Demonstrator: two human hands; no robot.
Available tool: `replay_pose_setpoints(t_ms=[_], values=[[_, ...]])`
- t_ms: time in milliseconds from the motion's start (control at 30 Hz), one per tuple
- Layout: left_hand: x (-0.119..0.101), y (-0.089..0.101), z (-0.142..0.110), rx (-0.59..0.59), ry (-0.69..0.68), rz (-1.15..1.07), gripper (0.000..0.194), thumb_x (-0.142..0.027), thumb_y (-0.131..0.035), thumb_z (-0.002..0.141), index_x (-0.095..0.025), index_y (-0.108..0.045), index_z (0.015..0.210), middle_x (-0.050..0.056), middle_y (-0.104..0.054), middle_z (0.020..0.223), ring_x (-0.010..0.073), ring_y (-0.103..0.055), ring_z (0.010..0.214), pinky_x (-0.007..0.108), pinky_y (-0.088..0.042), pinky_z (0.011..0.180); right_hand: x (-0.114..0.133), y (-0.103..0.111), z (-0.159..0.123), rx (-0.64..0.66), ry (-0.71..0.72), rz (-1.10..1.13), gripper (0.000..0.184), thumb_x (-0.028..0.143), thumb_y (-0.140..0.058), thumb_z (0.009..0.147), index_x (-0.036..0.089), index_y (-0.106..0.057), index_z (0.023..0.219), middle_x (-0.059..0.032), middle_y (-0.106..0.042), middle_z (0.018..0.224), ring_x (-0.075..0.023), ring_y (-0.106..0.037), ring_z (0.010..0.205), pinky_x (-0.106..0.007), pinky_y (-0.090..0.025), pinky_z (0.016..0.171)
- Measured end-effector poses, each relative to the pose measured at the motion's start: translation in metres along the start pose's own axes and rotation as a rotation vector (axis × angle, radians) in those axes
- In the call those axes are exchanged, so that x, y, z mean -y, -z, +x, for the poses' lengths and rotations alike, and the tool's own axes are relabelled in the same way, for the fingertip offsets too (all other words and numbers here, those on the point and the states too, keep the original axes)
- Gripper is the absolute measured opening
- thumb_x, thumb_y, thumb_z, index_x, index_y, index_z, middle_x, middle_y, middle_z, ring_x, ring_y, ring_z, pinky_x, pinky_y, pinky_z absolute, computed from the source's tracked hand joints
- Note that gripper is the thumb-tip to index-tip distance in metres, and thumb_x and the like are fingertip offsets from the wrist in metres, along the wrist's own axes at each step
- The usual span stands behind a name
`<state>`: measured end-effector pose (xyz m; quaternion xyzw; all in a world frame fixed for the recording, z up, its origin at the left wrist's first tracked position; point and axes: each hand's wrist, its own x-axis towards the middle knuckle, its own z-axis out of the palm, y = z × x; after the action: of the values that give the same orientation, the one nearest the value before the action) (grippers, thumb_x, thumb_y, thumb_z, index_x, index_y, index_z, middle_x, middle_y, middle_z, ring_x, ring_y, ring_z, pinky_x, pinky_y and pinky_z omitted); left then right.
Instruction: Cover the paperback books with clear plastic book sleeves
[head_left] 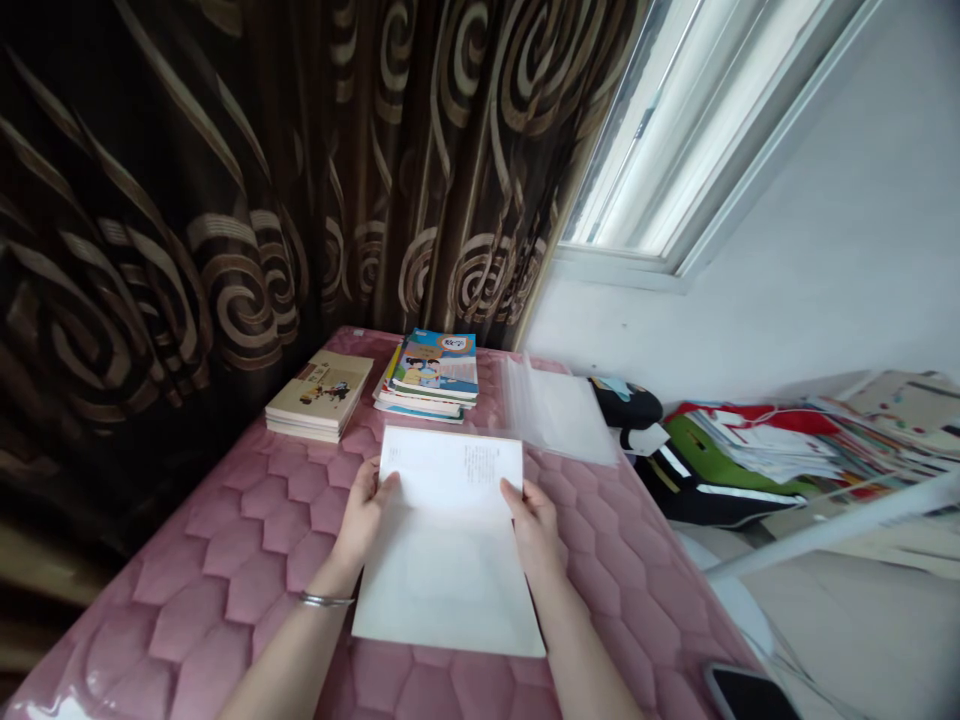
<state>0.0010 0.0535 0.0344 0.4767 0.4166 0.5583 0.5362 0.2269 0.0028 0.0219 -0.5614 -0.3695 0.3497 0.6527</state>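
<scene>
A white sheet of paper point(450, 540) with faint print lies on the pink quilted table cover point(247, 540), straight in front of me. My left hand point(364, 510) grips its left edge, thumb on top of the page. My right hand point(534, 525) holds the right edge the same way. The far part of the sheet looks lifted or folded toward me. A silver bangle point(326, 600) circles my left wrist.
A tan book stack point(321, 395) and a stack of colourful schoolbooks point(433, 375) sit at the far edge by the dark swirl curtain point(225, 180). A clear plastic sleeve point(559, 410) lies to the right. A phone point(750, 692) rests near right. Papers and bags point(750, 450) are piled beyond the table.
</scene>
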Motion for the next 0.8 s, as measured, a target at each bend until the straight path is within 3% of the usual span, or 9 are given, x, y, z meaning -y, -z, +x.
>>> replay_pose_setpoints(t_ms=[167, 533, 800], values=[[-0.0009, -0.0001, -0.0003, 0.022, 0.001, 0.008, 0.048, -0.049, -0.072, 0.069, -0.019, -0.055, 0.103, 0.005, -0.071, 0.093, 0.0198, -0.066, 0.085, 0.029, -0.05, 0.076, 0.0005, -0.0009, -0.0002, 0.025, -0.06, 0.077, 0.035, 0.055, -0.076, 0.067, 0.023, -0.071, 0.081, -0.0033, -0.074, 0.079, -0.0236, -0.067, 0.072, -0.032, -0.053, 0.064], [0.0012, -0.001, 0.0001, 0.024, 0.004, -0.007, 0.046, -0.049, -0.072, 0.07, -0.019, -0.054, 0.1, 0.004, -0.072, 0.088, 0.0187, -0.067, 0.079, 0.028, -0.05, 0.07, -0.0033, 0.0018, 0.0013, 0.032, -0.045, 0.007, 0.038, 0.06, -0.073, 0.069, 0.024, -0.072, 0.08, -0.0019, -0.073, 0.074, -0.0217, -0.064, 0.065, -0.029, -0.049, 0.055], [0.0017, -0.0003, -0.0003, 0.035, -0.007, -0.018, 0.045, -0.046, -0.073, 0.071, -0.018, -0.055, 0.101, 0.006, -0.072, 0.094, 0.02, -0.068, 0.085, 0.03, -0.051, 0.076, -0.0009, 0.0015, -0.0002, 0.025, -0.061, 0.019, 0.036, 0.058, -0.074, 0.068, 0.023, -0.071, 0.079, -0.0018, -0.072, 0.072, -0.0225, -0.065, 0.065, -0.03, -0.049, 0.056]])
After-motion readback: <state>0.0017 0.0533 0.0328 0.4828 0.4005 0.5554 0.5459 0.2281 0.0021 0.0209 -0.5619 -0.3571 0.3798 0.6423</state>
